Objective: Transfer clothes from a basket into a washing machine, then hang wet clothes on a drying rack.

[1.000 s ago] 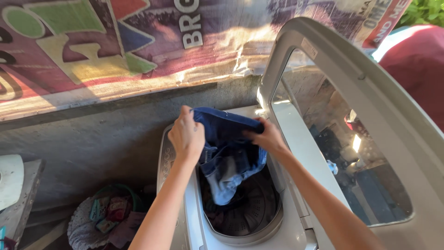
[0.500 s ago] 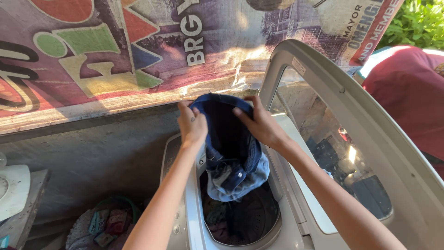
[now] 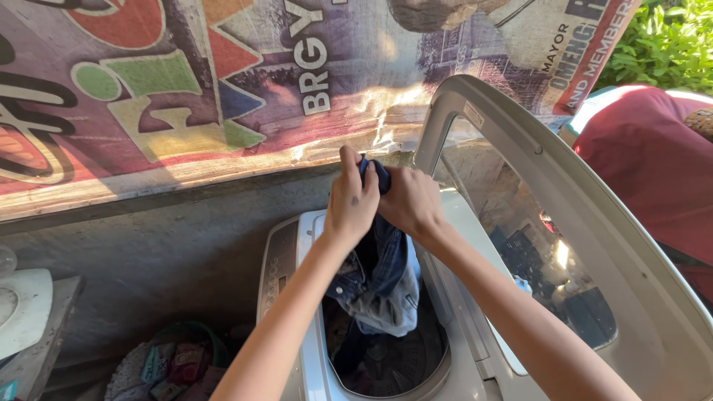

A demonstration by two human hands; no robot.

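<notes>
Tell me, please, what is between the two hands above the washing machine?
In the head view, the bunched top of a pair of blue jeans sits between the left hand and right hand; both grip it, and the rest hangs into the washing machine.

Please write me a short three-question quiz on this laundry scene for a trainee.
1. True or false: both the left hand and the right hand grip the dark blue denim garment.
2. Where does the garment's lower end hang?
A. on the concrete wall
B. over the round drum opening of the white top-loading washing machine
C. in the basket of colourful cloth
3. Fill in: the washer's grey lid with a window stands ____.

Key: 1 true. 2 B. 3 open, raised on the person's right.
</notes>
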